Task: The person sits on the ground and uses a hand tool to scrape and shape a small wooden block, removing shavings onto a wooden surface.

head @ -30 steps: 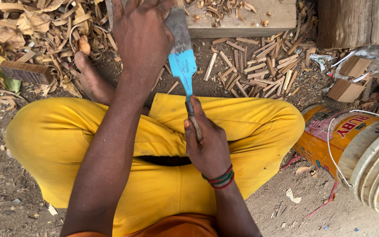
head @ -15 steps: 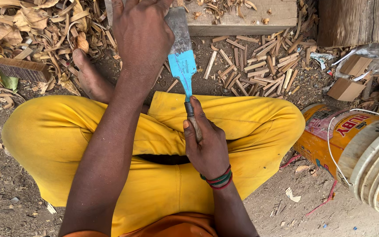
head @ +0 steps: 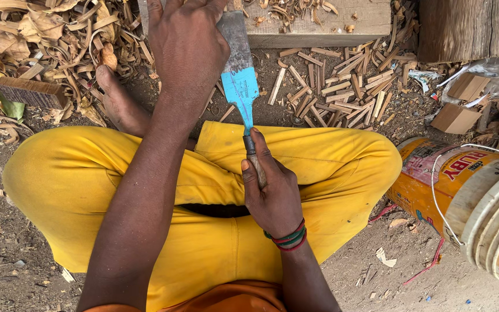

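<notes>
My right hand point(head: 272, 193) grips the wooden handle of a broad knife point(head: 239, 75) whose blade is grey with a blue lower part, pointing away from me toward a wooden block point(head: 319, 26). My left hand point(head: 189, 46) reaches forward over the blade's left side, fingers spread at the block's near edge; what it touches is hidden. I sit cross-legged in yellow trousers point(head: 105, 185), a bare foot point(head: 119, 104) showing under my left arm. Red and green bands circle my right wrist.
Short cut wooden sticks point(head: 336, 86) lie heaped on the dirt past my right knee. Curled shavings point(head: 47, 34) pile up at the left. An orange bucket point(head: 463, 196) lies on its side at the right, near a log point(head: 472, 29) and cardboard scraps point(head: 457, 115).
Both hands and the knife hold nearly the same pose; the view shifts only slightly.
</notes>
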